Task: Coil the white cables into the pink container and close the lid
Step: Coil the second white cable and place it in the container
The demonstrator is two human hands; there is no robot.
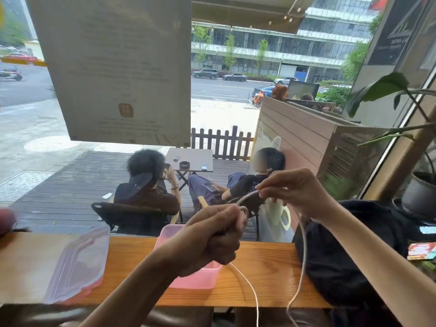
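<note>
White cable [303,260] pinched by right fingers [271,185], looped through left fist [212,241]

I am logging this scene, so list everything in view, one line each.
white cable: one, white, strung between both hands, ends hanging past the counter edge
pink container: one, pink, open, on the counter under the left hand
lid: one, clear with pink rim, on the counter, left
counter: one, orange wood, along the window
black bag: one, black, counter's right end
potted plant: one, green, far right
seated people: two, outside on the deck
left hand: fist gripping the cable
right hand: fingers pinching the cable
</note>
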